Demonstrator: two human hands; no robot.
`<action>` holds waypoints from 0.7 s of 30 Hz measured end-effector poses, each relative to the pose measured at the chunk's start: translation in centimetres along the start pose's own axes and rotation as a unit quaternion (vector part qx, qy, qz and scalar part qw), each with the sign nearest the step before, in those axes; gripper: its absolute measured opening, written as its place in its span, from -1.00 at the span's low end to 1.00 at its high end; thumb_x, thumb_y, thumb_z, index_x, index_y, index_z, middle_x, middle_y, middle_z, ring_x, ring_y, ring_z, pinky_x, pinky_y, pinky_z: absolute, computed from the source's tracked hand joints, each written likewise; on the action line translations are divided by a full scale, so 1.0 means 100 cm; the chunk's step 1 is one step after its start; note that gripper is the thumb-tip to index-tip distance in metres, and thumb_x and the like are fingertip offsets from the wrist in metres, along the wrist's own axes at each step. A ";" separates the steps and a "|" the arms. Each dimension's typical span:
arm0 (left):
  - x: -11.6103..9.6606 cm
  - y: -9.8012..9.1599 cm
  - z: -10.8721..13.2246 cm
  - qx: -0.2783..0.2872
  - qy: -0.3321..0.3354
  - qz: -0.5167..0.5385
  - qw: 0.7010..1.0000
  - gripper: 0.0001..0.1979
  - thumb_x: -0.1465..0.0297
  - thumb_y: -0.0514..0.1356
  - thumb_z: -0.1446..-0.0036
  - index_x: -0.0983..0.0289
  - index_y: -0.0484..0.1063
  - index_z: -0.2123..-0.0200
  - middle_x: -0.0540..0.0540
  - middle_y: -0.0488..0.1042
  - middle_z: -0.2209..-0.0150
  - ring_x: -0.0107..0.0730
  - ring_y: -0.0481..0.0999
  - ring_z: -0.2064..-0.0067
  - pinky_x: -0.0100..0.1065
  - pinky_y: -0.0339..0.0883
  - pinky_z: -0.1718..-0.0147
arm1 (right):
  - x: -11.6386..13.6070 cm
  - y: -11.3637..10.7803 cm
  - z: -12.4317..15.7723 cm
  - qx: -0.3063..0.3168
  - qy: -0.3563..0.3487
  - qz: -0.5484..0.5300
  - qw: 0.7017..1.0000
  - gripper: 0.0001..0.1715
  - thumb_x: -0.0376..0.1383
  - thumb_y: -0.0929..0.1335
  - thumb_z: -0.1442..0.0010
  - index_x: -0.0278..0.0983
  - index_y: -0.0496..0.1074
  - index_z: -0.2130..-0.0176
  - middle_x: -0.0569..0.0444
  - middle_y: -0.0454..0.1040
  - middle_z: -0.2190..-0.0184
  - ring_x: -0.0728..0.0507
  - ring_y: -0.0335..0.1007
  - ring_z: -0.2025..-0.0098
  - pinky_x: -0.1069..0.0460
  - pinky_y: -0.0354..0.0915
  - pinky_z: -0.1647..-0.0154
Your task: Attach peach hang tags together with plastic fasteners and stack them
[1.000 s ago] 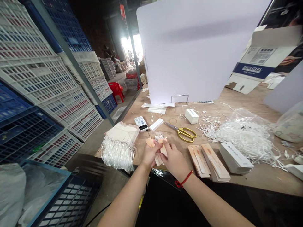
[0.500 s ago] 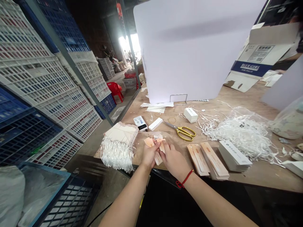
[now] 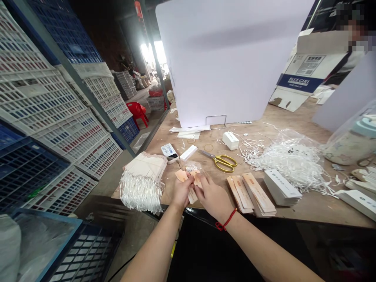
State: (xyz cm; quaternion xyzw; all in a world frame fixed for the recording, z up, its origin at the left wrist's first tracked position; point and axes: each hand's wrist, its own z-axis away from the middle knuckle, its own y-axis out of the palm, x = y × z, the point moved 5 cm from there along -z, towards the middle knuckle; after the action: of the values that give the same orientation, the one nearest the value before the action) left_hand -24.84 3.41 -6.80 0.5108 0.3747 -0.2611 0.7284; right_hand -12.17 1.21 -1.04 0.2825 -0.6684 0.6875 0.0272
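My left hand (image 3: pixel 182 192) and my right hand (image 3: pixel 213 197) meet at the table's front edge, both pinching peach paper tags (image 3: pixel 192 195). A small clear bag of silver bits (image 3: pixel 190 167) lies just beyond my fingers. To the left of my left hand sits a bundle of cream tags with white strings (image 3: pixel 142 182). Stacks of long tan tags (image 3: pixel 252 194) lie to the right of my right hand, beside a stack of white cards (image 3: pixel 282 188). Gold-handled scissors (image 3: pixel 223 163) rest farther ahead.
The plywood table (image 3: pixel 305 211) holds a heap of white string (image 3: pixel 282 156), a white box (image 3: pixel 230 140) and a card reader (image 3: pixel 169 152). A white board (image 3: pixel 226 58) stands behind. Stacked plastic crates (image 3: pixel 58 109) fill the left. A person (image 3: pixel 354 47) stands beyond, top right.
My hands stay together on the tags with little visible movement. The whole scene drifts left in the view, bringing more of the bagged item at the right edge into sight.
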 end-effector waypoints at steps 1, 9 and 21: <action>0.000 0.000 0.000 0.001 0.001 -0.002 1.000 -0.57 0.44 0.51 0.28 0.29 0.35 0.38 -0.08 0.45 0.51 -0.53 0.43 0.53 -0.48 0.30 0.51 | 0.002 0.001 0.000 0.005 -0.002 0.012 1.000 -0.48 -0.12 0.18 -0.44 -0.19 0.19 -0.31 -0.15 0.50 -0.05 -0.28 0.57 0.11 -0.04 0.36 0.23; 0.001 -0.002 0.002 -0.017 0.012 -0.010 1.000 -0.60 0.48 0.47 0.24 0.28 0.33 0.37 -0.12 0.41 0.55 -0.59 0.35 0.60 -0.51 0.22 0.56 | 0.002 -0.002 0.008 -0.016 0.031 0.012 0.999 -0.60 -0.13 0.18 -0.44 -0.23 0.36 -0.14 -0.11 0.55 0.01 -0.26 0.59 0.16 -0.04 0.37 0.24; -0.003 0.001 0.006 -0.013 0.011 -0.018 1.000 -0.58 0.46 0.48 0.26 0.27 0.31 0.39 -0.11 0.42 0.54 -0.55 0.38 0.57 -0.49 0.26 0.53 | -0.012 -0.002 -0.002 -0.008 0.060 -0.018 0.998 -0.50 -0.23 0.15 -0.44 -0.32 0.27 -0.26 -0.22 0.57 0.01 -0.28 0.59 0.09 -0.07 0.39 0.11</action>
State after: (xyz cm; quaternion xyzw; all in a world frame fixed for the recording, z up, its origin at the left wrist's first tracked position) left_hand -24.82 2.92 -6.35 0.4975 0.3956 -0.2638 0.7255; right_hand -11.18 1.84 -1.34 0.2520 -0.6661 0.6972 0.0819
